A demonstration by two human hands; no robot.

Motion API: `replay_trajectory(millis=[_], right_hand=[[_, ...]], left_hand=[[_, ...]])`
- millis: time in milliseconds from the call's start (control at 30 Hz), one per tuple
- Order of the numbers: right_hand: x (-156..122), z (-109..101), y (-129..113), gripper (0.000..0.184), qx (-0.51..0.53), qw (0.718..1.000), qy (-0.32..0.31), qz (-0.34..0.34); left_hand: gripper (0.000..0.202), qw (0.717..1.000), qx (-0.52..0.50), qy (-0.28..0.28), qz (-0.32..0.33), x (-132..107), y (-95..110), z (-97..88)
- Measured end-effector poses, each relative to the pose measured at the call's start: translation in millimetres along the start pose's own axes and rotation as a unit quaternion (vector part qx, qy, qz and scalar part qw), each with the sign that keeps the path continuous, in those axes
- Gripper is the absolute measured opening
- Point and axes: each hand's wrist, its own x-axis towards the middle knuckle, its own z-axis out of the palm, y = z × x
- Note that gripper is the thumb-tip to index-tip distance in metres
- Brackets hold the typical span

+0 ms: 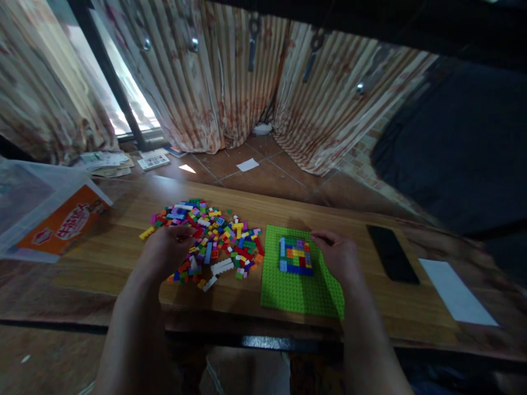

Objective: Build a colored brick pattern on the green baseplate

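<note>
— Where are your hands?
— Right hand (335, 252): at the right side of the green board (280, 293), fingers bent, tips close together; can't tell if I have a brick. Left hand (171, 247): left of the board, half curled over the loose bricks (224, 238); hold hidden too.
— Handling?
— Light, stiff plastic, I'd judge; slick, hardly fragile. Pinch a brick by opposite sides, studs clear. The brick square (296, 255), on the board's upper half: grip low, outer walls.
</note>
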Motion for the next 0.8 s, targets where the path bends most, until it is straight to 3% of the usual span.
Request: replay_trajectory(millis=[333,800], right_hand=[[-2,6,1,0.012,-0.022,0.998,-0.057,-0.009],[0,1,14,0.014,-0.035,0.992,-0.118,-0.029]], left_hand=[[0.032,0.999,0.016,-0.024,-0.038,-2,13,-4.7],[0.035,0.999,0.029,-0.024,-0.031,-1,8,-3.4]])
